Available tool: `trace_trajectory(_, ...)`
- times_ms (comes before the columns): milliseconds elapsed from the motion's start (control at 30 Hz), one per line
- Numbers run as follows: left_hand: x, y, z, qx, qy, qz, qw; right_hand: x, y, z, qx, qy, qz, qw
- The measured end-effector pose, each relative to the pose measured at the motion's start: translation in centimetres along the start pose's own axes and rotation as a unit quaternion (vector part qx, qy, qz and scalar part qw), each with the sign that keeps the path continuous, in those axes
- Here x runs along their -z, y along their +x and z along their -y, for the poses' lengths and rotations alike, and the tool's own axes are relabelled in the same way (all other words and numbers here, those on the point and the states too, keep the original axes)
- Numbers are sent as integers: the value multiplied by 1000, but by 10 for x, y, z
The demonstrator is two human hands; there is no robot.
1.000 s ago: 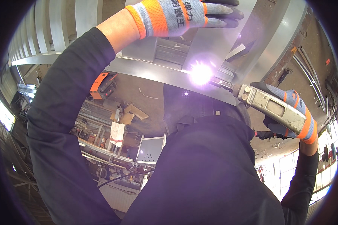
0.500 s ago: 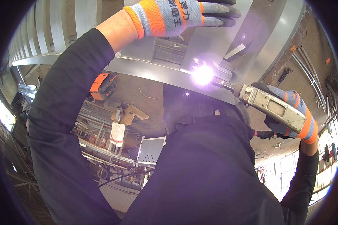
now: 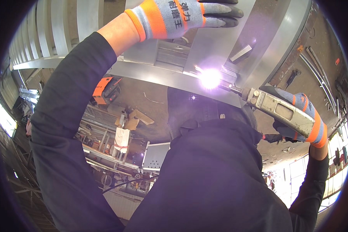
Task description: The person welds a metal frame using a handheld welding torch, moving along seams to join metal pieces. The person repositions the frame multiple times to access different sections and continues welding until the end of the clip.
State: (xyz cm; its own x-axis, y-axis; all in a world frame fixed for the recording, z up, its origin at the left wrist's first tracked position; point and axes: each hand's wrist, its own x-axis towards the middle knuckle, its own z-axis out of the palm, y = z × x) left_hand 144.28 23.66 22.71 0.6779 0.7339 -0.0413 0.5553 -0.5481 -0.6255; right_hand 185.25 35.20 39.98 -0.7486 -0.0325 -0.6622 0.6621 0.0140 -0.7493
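Note:
My right hand (image 3: pixel 312 118), in a grey and orange work glove, is wrapped around a worn metal-bodied welding gun (image 3: pixel 282 110). The gun's narrow nozzle points left at the long metal rail (image 3: pixel 150 75) of a slatted frame. A glaring white-violet weld spot burns at the tip, over the joint of that rail and a wide flat slat (image 3: pixel 208 46); the glare hides the seam itself. Up at the top, my left hand (image 3: pixel 181 17) lies across the slats in a matching glove, fingers stretched out and holding nothing. Its dark fingertips rest on or just over the wide slat.
More metal slats (image 3: pixel 91 23) run off to the upper left. Below the frame, an orange and black machine (image 3: pixel 107 90) stands on the floor near cardboard pieces (image 3: pixel 137 119). Long thin metal strips (image 3: pixel 319 75) lie at the right. A rack with metal stock (image 3: pixel 104 135) is at lower left.
The weld spot has shifted slightly to the right along the rail. My left hand sits slightly further left in view, still outstretched. My right hand keeps its hold on the welding gun.

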Motion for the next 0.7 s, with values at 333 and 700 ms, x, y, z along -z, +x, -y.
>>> trace_trajectory(333,6,0,2,13,-185,-18,983,-5,-3,-7,9,15,0,1000)
trace_trajectory(700,20,-8,19,-33,-506,-57,860,-2,-22,-17,28,30,-20,999)
